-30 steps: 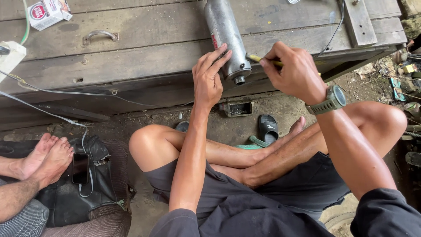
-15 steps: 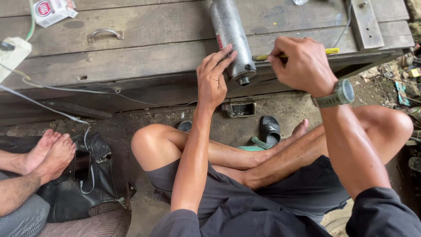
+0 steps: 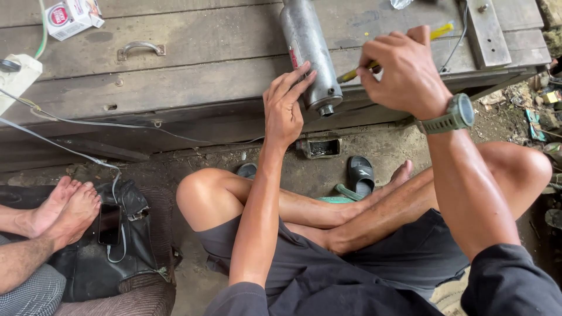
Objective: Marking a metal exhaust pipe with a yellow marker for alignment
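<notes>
A grey metal cylinder point(image 3: 307, 50) lies on the wooden platform point(image 3: 193, 64), its narrow end pointing toward me over the edge. My left hand point(image 3: 285, 105) rests flat against the cylinder's left side near that end, fingers spread along it. My right hand point(image 3: 404, 73), with a green watch on the wrist, is shut on a thin yellow-handled tool point(image 3: 439, 30). The tool's tip points toward the cylinder's right side near its end; whether it touches is unclear. I sit cross-legged below the platform.
Another person's bare feet point(image 3: 61, 208) rest on a black bag with a phone point(image 3: 109, 223) at the left. A small box point(image 3: 70, 16), a metal handle point(image 3: 140, 48) and wires lie on the platform. A black sandal point(image 3: 360, 174) sits on the dirt floor.
My right hand has lifted and drawn slightly away from the cylinder's end, showing more of the yellow tool. My left hand stays on the cylinder.
</notes>
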